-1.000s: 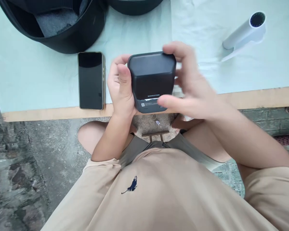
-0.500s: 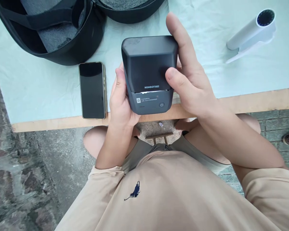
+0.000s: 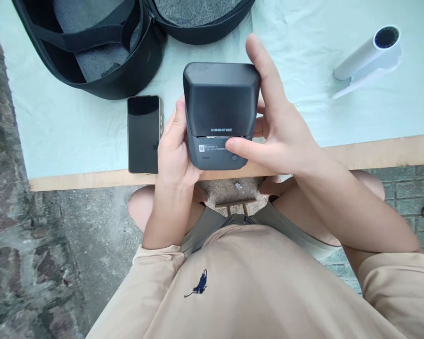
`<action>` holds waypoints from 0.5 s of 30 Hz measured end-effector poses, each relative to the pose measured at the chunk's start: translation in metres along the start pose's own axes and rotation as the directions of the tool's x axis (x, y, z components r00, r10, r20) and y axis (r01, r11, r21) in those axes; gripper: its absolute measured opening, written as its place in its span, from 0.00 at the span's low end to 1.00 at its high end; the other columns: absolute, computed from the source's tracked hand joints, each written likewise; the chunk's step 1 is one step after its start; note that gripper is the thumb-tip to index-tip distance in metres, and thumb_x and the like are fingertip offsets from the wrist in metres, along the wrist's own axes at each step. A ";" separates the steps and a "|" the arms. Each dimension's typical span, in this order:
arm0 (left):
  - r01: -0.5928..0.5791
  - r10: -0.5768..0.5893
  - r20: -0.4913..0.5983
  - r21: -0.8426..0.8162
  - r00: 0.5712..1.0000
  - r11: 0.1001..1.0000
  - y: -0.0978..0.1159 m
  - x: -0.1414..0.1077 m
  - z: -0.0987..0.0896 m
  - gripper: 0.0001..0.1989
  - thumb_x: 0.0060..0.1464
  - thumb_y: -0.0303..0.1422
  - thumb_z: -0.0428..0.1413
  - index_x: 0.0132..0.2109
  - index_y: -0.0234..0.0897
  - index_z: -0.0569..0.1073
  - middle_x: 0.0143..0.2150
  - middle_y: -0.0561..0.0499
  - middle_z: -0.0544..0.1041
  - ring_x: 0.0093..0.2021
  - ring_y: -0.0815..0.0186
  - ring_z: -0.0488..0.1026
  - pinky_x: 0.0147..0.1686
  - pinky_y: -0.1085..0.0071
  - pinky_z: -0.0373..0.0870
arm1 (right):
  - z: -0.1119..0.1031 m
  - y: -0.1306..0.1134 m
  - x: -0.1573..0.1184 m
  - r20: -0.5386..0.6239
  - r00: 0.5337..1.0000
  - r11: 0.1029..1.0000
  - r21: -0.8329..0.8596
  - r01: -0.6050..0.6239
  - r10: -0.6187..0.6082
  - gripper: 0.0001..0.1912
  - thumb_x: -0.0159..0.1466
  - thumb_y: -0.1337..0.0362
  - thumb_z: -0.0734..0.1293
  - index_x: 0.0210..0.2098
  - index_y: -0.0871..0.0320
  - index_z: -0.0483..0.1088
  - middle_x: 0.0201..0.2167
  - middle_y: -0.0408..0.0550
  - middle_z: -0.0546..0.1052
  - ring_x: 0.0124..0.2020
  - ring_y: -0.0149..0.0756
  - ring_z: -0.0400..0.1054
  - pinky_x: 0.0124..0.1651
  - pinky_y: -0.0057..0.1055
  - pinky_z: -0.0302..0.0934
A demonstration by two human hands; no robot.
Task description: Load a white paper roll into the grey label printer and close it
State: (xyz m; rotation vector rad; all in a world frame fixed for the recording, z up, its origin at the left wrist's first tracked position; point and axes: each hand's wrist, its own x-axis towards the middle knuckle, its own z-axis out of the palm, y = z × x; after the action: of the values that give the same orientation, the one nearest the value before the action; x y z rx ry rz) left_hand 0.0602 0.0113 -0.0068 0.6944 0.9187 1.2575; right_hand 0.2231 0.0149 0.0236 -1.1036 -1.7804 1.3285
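A black label printer (image 3: 221,110) marked NIIMBOT is held up over the table's front edge, its lid side facing me. My left hand (image 3: 176,150) grips it along the left side and from beneath, with some fingers hidden behind it. On the right, my right hand (image 3: 282,122) is around the printer: the thumb lies across the lower panel near the power button (image 3: 233,157), the index finger reaches up along the top right corner, and other fingers go behind. A thin pale strip shows in the slot below the lid.
A phone (image 3: 143,134) lies left of my left hand near the wooden table edge (image 3: 374,151). An unzipped black case (image 3: 127,75) stands at the back left. At the right, a white paper roll (image 3: 360,56) rests on the pale green cloth (image 3: 304,37).
My right thumb has slid down and left from the lid's edge onto the lower panel. The view has shifted slightly, and the printer is still held in both hands.
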 end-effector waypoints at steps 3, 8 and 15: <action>0.056 -0.048 0.081 -0.100 0.996 0.993 -0.006 0.002 -0.002 0.16 0.60 0.44 0.46 0.42 0.42 0.75 0.46 0.49 0.79 0.65 0.56 0.60 0.61 0.55 0.64 | -0.003 0.002 -0.002 -0.035 0.999 0.999 -0.025 -0.036 0.035 0.48 0.55 0.63 0.68 0.67 0.49 0.36 0.49 0.42 0.70 0.41 0.26 0.68 0.39 0.22 0.68; 0.088 -0.077 0.141 -0.073 0.987 0.993 -0.003 0.000 0.003 0.25 0.60 0.51 0.37 0.44 0.43 0.73 0.48 0.49 0.77 0.63 0.58 0.63 0.58 0.57 0.68 | -0.009 0.000 -0.002 -0.030 0.997 0.997 0.028 -0.067 0.068 0.45 0.57 0.62 0.67 0.67 0.51 0.39 0.60 0.44 0.61 0.51 0.30 0.66 0.39 0.20 0.68; -0.036 0.017 0.181 0.102 0.983 0.994 -0.012 -0.001 0.003 0.24 0.51 0.50 0.54 0.54 0.53 0.66 0.52 0.51 0.74 0.61 0.56 0.67 0.57 0.58 0.67 | -0.021 -0.011 0.004 -0.438 0.895 0.986 -0.169 0.011 -0.085 0.18 0.58 0.54 0.67 0.39 0.58 0.59 0.35 0.41 0.64 0.27 0.18 0.60 0.27 0.22 0.54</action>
State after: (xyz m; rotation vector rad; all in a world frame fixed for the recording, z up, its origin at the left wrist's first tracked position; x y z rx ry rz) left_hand 0.0692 0.0081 -0.0155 0.8911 0.8325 1.1553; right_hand 0.2367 0.0259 0.0399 -1.3193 -1.5749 0.8224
